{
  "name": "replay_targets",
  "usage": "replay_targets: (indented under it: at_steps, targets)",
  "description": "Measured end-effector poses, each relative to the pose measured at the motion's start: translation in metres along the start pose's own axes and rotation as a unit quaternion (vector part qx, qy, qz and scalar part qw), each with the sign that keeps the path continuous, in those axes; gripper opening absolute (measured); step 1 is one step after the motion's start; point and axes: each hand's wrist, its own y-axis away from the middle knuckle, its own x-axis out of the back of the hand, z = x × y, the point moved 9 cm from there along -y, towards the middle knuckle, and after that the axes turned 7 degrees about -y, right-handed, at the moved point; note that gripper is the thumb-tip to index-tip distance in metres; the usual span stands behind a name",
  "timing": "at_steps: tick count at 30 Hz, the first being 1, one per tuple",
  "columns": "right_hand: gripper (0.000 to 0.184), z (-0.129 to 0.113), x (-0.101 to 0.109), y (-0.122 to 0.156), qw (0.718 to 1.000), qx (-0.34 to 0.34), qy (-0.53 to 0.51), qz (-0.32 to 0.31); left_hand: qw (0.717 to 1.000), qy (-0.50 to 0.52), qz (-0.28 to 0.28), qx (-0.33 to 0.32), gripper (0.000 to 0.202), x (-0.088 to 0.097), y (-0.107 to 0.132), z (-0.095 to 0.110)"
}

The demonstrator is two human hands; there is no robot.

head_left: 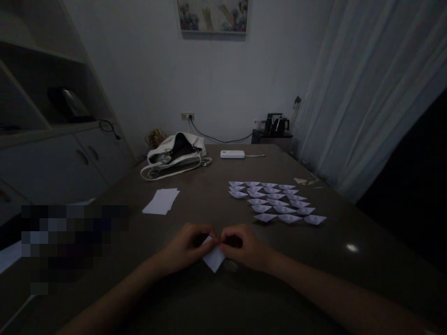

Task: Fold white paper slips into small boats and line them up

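Observation:
Between my hands is a folded piece of white paper (214, 260), its pointed corner facing me, close above or on the brown table (195, 302). My left hand (183, 249) pinches its upper left edge with thumb and forefinger. Opposite, my right hand (246, 246) grips the paper near its top, the fingertips of both hands nearly meeting. The hands hide the upper part of the paper. Several folded paper boats (286, 209) stand in rows beyond my right hand. Past my left hand lies a small stack of white paper sheets (161, 201).
A white handbag (174, 156) lies at the far left of the table, with a white power bank (232, 154) and short cable to its right. Paper scraps (307, 180) lie near the right edge. A blurred-out patch (70, 242) covers the left side.

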Motion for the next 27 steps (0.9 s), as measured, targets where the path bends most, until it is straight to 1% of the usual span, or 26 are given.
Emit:
replay_targets:
  at_steps: [3, 7, 11, 15, 17, 20, 22, 25, 27]
  targets:
    - [0.009, 0.000, 0.002, 0.000, 1.000, 0.005, 0.014, 0.019, 1.000, -0.009, -0.005, -0.003, 0.028, -0.001, 0.000, 0.002]
    - [0.011, -0.003, 0.000, 0.000, 1.000, 0.008, 0.020, 0.010, 1.000, -0.010, -0.001, 0.006, 0.027, 0.000, 0.001, 0.001]
    - [0.012, -0.008, 0.000, 0.000, 0.999, 0.017, 0.027, 0.007, 1.000, -0.008, -0.009, 0.017, 0.026, -0.002, 0.001, 0.000]
    - [0.012, -0.009, 0.000, 0.001, 0.999, 0.027, 0.020, 0.020, 1.000, 0.014, 0.012, 0.022, 0.026, 0.003, 0.002, -0.001]
    - [0.013, -0.006, 0.000, 0.002, 1.000, 0.015, -0.002, 0.023, 0.999, 0.033, 0.025, 0.023, 0.027, 0.007, 0.002, -0.001]
    - [0.022, 0.000, -0.002, 0.002, 0.999, -0.011, -0.026, 0.023, 0.997, 0.051, 0.052, 0.034, 0.029, 0.013, 0.001, -0.004]
    - [0.026, -0.001, 0.000, 0.002, 0.999, -0.011, 0.003, 0.037, 0.996, 0.052, 0.061, 0.040, 0.028, 0.015, 0.001, -0.006]
    - [0.026, -0.006, 0.004, 0.004, 0.995, 0.001, 0.073, 0.067, 0.997, 0.044, 0.057, 0.039, 0.026, 0.013, 0.000, -0.006]
    - [0.023, -0.008, 0.003, 0.005, 0.993, 0.013, 0.096, 0.065, 0.998, 0.041, 0.028, 0.040, 0.025, 0.008, -0.001, -0.007]
